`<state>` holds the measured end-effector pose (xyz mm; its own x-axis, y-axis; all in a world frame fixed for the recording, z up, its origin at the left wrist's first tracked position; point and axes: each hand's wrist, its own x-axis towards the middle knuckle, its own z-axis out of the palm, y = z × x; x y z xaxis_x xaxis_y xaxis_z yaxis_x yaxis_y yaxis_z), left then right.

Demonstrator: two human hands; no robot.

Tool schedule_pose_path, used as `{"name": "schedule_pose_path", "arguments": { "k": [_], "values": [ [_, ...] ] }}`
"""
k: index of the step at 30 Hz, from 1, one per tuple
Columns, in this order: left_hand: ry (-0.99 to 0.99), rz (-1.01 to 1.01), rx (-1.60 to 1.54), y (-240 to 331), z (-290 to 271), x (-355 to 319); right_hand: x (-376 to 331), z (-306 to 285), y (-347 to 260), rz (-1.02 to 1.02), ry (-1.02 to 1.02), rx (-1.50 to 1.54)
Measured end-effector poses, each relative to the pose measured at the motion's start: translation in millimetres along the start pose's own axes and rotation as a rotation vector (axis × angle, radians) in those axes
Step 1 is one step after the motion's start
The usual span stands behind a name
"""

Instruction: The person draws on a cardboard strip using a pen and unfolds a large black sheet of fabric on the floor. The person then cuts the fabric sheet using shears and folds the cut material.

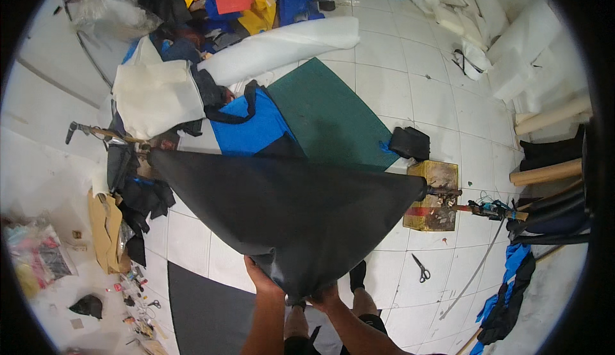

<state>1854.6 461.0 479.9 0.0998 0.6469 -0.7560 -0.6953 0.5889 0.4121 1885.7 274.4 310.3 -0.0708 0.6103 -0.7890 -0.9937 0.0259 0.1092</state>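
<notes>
both hands grip the near corner of a large black sheet (282, 208) at the lower centre of the frame, the left hand (261, 277) with fingers clamped on its left edge and the right hand (325, 297) pinching its bottom tip from below. the sheet spans the middle of the frame, pulled taut from a roll on a rod (477, 209) at the right. it looks thin, limp and slightly glossy, probably light but floppy and a bit slippery, so holding it at the corner and edges seems best.
</notes>
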Motion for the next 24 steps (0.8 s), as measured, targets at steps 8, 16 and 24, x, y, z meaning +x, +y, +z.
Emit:
{"name": "schedule_pose_path", "arguments": {
  "k": [8, 16, 24],
  "values": [
    [-0.124, -0.023, -0.090, 47, 68, -21, -7, 99, 55, 0.541, -0.578, 0.223],
    [-0.169, -0.124, -0.001, 29, 76, -27, -53, 27, 22, -0.573, -0.068, -0.767],
    [0.371, -0.117, 0.744, 48, -128, 13, -273, 151, -27, -0.293, 0.234, 0.120]
  ]
}}
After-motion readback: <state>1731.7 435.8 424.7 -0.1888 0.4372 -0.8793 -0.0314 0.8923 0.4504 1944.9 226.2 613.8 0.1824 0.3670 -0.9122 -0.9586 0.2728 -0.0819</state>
